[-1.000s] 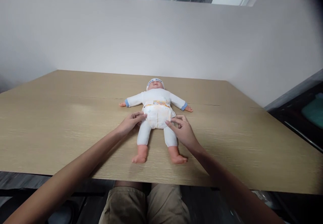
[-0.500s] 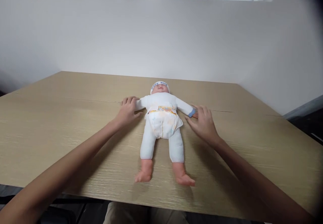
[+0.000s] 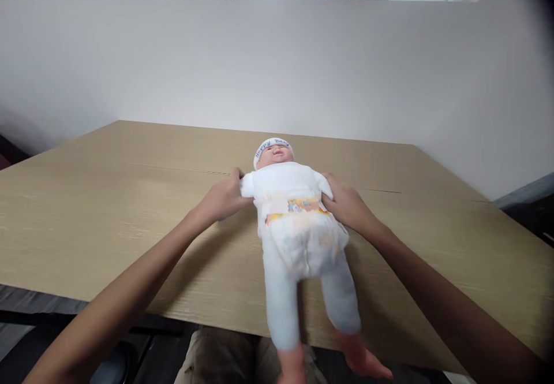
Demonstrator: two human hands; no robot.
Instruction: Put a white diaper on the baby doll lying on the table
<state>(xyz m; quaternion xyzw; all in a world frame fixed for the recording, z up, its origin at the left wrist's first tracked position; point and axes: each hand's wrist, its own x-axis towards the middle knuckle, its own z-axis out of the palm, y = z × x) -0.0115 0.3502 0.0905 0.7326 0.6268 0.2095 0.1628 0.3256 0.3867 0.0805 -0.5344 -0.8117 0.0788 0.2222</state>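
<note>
A baby doll (image 3: 288, 180) in a white suit is face up above the table, its head toward the far side and its feet past the near edge. Its white headband (image 3: 272, 145) carries blue lettering. Around its waist is a diaper (image 3: 305, 242) with a printed orange band. My left hand (image 3: 227, 196) is closed round the doll's arm on the left of the picture. On the other side, my right hand (image 3: 347, 200) grips the opposite arm near the shoulder. The doll's own hands are hidden by mine.
The wooden table (image 3: 130, 199) has a thin seam across its surface. A white partition wall (image 3: 259, 60) rises behind it. Below the near edge are my trousered legs (image 3: 220, 358) and a dark floor area.
Both hands have moved from beside the doll's forearms to grips on its upper arms. The doll has come up and toward me, its legs swinging past the table's near edge.
</note>
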